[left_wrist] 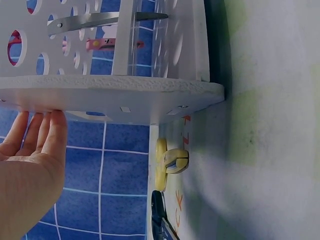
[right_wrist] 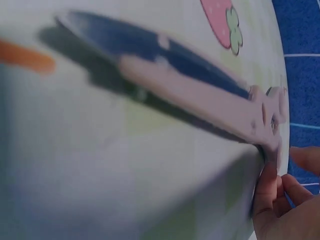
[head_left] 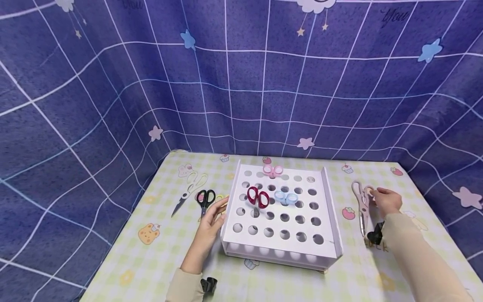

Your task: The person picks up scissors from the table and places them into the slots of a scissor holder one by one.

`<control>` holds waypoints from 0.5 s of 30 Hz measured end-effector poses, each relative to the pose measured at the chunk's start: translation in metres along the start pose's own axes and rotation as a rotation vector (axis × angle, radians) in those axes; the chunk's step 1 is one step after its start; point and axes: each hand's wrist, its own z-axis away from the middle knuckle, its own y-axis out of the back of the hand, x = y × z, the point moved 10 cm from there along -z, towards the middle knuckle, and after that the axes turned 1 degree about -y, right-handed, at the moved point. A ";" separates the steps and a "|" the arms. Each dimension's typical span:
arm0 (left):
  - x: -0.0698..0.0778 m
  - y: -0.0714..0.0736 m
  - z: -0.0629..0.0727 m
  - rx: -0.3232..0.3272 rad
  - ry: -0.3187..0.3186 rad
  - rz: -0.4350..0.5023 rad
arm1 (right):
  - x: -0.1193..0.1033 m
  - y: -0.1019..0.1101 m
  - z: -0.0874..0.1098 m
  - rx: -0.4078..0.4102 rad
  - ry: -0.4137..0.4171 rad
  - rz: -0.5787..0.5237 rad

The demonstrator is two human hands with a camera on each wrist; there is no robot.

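My left hand (head_left: 209, 224) rests its straight fingers against the left side of a white rack (head_left: 235, 241) with rows of round holes. In the left wrist view its fingertips (left_wrist: 56, 120) touch the side panel. Dark red scissors (head_left: 258, 197), light blue scissors (head_left: 285, 197) and pink scissors (head_left: 272, 170) stand in holes, handles up. To the right, my right hand (head_left: 386, 201) pinches a handle loop of large pale pink scissors (head_left: 363, 205), which lie with the blades toward the near edge. In the right wrist view, fingers (right_wrist: 267, 187) are at the loop.
Left of the rack lie scissors with pale handles (head_left: 191, 184), black-handled scissors (head_left: 205, 199) and yellow-handled scissors (left_wrist: 165, 162), partly hidden by my left hand in the head view. A checked cloth (head_left: 151, 268) covers the table. A blue curtain (head_left: 249, 105) hangs behind.
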 end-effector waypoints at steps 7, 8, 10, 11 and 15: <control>0.000 -0.002 0.002 -0.012 0.015 0.000 | 0.001 0.001 -0.004 -0.023 0.010 -0.030; -0.001 -0.002 0.002 -0.012 0.017 0.000 | 0.001 0.001 -0.005 -0.028 0.017 -0.023; -0.002 -0.003 0.002 -0.008 0.021 0.003 | 0.000 0.002 -0.005 -0.035 0.027 0.003; -0.002 -0.003 0.003 -0.006 0.022 0.003 | -0.001 0.003 -0.004 -0.027 0.041 0.046; -0.005 -0.005 0.002 -0.013 0.020 0.001 | -0.004 0.010 -0.001 0.012 0.067 0.189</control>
